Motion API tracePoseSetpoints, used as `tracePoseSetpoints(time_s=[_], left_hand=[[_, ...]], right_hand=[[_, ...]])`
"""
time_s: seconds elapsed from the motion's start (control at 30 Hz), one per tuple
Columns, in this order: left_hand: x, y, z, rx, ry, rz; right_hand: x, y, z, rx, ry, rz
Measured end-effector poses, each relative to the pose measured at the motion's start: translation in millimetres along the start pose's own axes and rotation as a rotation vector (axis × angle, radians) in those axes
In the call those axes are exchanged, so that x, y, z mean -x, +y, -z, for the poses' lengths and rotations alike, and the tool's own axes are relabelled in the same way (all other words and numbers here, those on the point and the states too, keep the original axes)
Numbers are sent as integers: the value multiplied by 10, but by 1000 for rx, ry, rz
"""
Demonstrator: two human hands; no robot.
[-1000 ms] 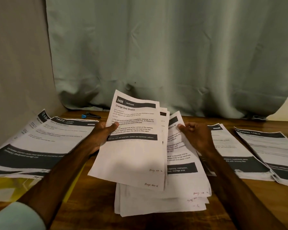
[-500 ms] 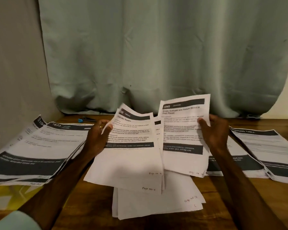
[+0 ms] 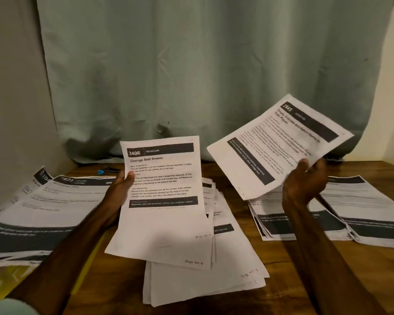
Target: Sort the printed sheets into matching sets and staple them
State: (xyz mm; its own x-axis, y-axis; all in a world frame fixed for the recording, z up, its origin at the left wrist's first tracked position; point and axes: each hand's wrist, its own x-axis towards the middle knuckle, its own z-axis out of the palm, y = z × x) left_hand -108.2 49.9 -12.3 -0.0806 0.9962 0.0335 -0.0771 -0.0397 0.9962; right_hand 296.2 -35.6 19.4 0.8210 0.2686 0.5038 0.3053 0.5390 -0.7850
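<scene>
Left hand (image 3: 121, 189) grips 3406 sheets (image 3: 164, 201) over the loose pile (image 3: 203, 287), fingers clamped. Right hand (image 3: 305, 180) holds tilted 2945 sheet (image 3: 280, 142) aloft, fingers curled round it, toward bench (image 3: 282, 269) right edge.

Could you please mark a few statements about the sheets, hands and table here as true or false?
1. The left hand grips the 3406 sheet, headed "Change Bed Sheets". True.
2. The right hand presses the 2945 sheet flat on the table. False: it holds the sheet raised and tilted above the table.
3. A blue-tipped tool lies at the back of the table by the curtain, untouched. True.
4. The 1623 pile lies on the person's right. False: it lies on the left.
</scene>
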Motion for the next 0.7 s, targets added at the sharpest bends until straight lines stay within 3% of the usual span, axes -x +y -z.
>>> tracePoseSetpoints(time_s=[0.17,0.37,0.7], left_hand=[[87,-14,28,219,-71,37],[89,33,25,157,1,26],[119,18,-33,202,-54,53]], right_hand=[[105,193,-109,106,-141,26],[289,192,-260,59,-417,-130],[699,8,-407,12,-759,-245]])
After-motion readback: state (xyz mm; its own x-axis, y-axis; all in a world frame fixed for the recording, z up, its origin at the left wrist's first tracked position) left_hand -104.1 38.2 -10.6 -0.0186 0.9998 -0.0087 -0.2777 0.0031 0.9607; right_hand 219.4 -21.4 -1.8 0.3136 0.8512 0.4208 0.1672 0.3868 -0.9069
